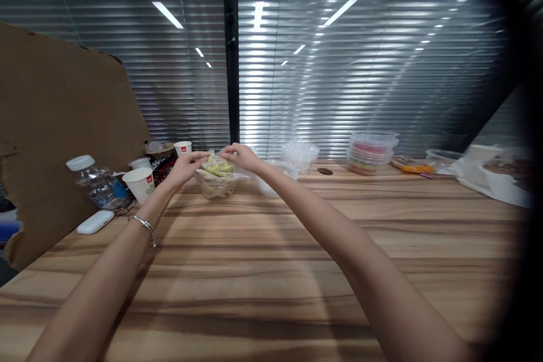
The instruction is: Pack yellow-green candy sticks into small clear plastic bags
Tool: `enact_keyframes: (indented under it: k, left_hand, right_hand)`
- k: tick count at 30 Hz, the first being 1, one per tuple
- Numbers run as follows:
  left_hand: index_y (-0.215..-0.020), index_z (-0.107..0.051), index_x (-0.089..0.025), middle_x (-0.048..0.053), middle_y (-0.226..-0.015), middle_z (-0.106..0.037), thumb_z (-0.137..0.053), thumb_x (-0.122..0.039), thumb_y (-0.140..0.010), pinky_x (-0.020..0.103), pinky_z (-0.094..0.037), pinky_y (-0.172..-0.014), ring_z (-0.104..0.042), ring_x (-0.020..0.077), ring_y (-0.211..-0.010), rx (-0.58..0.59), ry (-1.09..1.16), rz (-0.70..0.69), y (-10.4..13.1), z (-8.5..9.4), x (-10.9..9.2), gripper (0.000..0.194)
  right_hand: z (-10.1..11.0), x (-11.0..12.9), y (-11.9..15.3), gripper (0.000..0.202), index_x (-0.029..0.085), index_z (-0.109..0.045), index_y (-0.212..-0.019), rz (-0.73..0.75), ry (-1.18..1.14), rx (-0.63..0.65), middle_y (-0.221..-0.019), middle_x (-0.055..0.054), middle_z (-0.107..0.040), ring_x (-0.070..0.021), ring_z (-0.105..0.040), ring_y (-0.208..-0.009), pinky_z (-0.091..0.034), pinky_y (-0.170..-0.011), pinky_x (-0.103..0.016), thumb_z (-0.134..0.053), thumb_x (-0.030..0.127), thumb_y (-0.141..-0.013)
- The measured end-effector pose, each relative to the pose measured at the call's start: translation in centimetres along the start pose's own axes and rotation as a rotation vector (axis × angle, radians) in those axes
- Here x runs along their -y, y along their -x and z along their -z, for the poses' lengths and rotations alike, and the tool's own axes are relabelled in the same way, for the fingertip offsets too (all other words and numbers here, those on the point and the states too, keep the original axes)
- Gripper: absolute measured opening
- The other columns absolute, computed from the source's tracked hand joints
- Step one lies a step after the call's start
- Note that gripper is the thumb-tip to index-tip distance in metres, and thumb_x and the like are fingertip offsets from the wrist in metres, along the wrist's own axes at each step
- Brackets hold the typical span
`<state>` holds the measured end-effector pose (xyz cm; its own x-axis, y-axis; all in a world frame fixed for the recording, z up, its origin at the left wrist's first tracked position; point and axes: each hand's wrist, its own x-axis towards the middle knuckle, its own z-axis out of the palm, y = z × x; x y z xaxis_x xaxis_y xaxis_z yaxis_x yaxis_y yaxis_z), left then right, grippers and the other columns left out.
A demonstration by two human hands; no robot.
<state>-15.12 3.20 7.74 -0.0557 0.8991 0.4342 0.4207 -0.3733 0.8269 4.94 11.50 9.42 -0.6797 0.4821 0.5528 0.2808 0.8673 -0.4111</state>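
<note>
A clear, crinkled plastic bag [215, 188] with pale yellow-green pieces [218, 167] inside stands on the wooden table, left of centre. My left hand [189, 168] is at the bag's left upper edge, fingers closed on the plastic. At the right upper edge, my right hand [241, 156] pinches the plastic, its fingertips bent down. What the pieces are is too small to make out. Just right of the bag, partly behind my right forearm, sits a translucent round bowl [268, 188].
Paper cups [139, 184], a clear plastic bottle [104, 188] and a white rounded case [95, 222] stand at left beside a cardboard panel [63, 124]. Crumpled clear plastic [300, 155], stacked tubs [369, 153], an orange packet [413, 165] and white tissue [492, 178] line the back.
</note>
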Motion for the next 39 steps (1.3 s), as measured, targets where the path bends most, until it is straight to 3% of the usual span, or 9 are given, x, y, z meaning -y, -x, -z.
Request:
enact_keyframes:
  k: [9,17,31,33,35,37,39]
  left_hand:
    - [-0.103,-0.067,-0.014,0.013,-0.118,-0.060,-0.076,-0.045,-0.057,0.037,-0.042,-0.095,-0.054,0.0291,-0.110,0.018,0.047,0.018,0.4,-0.4,-0.2,0.057]
    - [-0.096,-0.070,-0.012,0.013,-0.113,-0.062,-0.080,-0.040,-0.051,0.036,-0.044,-0.094,-0.057,0.0295,-0.107,0.061,0.001,0.039,-0.3,-0.1,-0.1,0.054]
    - [-0.096,-0.071,-0.013,0.008,-0.088,-0.071,-0.077,-0.033,-0.049,0.030,-0.051,-0.073,-0.064,0.0250,-0.083,0.199,-0.330,0.041,-3.1,0.7,0.2,0.051]
    - [-0.094,-0.071,-0.013,0.007,-0.086,-0.070,-0.077,-0.031,-0.047,0.029,-0.051,-0.071,-0.064,0.0241,-0.081,0.227,-0.336,0.051,-3.5,0.9,0.2,0.051]
    - [-0.090,-0.071,-0.013,0.007,-0.084,-0.070,-0.076,-0.028,-0.045,0.028,-0.050,-0.069,-0.063,0.0232,-0.078,0.246,-0.342,0.041,-3.8,0.9,0.0,0.048]
    - [-0.086,-0.072,-0.013,0.006,-0.080,-0.070,-0.075,-0.025,-0.045,0.028,-0.050,-0.068,-0.063,0.0229,-0.074,0.263,-0.352,0.026,-3.9,0.9,-0.3,0.043]
    - [-0.081,-0.073,-0.013,0.005,-0.075,-0.070,-0.074,-0.023,-0.044,0.029,-0.049,-0.066,-0.062,0.0229,-0.071,0.271,-0.362,0.023,-4.0,0.8,-0.8,0.038]
  right_hand:
    - [-0.1,0.3,0.4,0.022,0.017,-0.069,-0.092,-0.015,-0.006,0.055,-0.090,-0.004,-0.064,-0.0133,-0.053,-0.082,-0.037,-0.076,-0.024,-0.052,0.029,-0.085]
    - [-0.8,-0.3,0.4,0.021,0.017,-0.070,-0.091,-0.010,-0.007,0.011,-0.088,-0.004,-0.065,-0.0135,-0.055,-0.079,-0.039,-0.072,-0.023,-0.054,0.026,-0.082]
    - [-2.1,-1.9,-0.2,0.022,0.017,-0.069,-0.091,-0.016,0.058,0.001,-0.087,-0.004,-0.065,-0.0151,-0.055,-0.080,-0.039,-0.074,-0.025,-0.051,0.026,-0.082]
    - [-2.2,-2.1,-0.2,0.033,0.017,-0.061,-0.111,-0.040,0.058,-0.026,-0.089,-0.004,-0.063,-0.0150,-0.054,-0.079,-0.040,-0.073,-0.025,-0.052,0.026,-0.080]
    - [-2.3,-2.2,-0.2,0.059,0.017,-0.039,-0.134,-0.082,0.035,-0.055,-0.087,-0.004,-0.062,-0.0143,-0.053,-0.075,-0.041,-0.070,-0.025,-0.055,0.026,-0.078]
    - [-2.4,-2.3,-0.3,0.080,0.015,-0.015,-0.143,-0.130,0.000,-0.057,-0.084,-0.002,-0.060,-0.0139,-0.052,-0.070,-0.041,-0.067,-0.025,-0.057,0.028,-0.076]
    - [-2.3,-2.2,-0.4,0.085,0.012,-0.010,-0.143,-0.175,-0.024,-0.036,-0.084,-0.003,-0.059,-0.0141,-0.051,-0.071,-0.042,-0.068,-0.026,-0.058,0.028,-0.074]
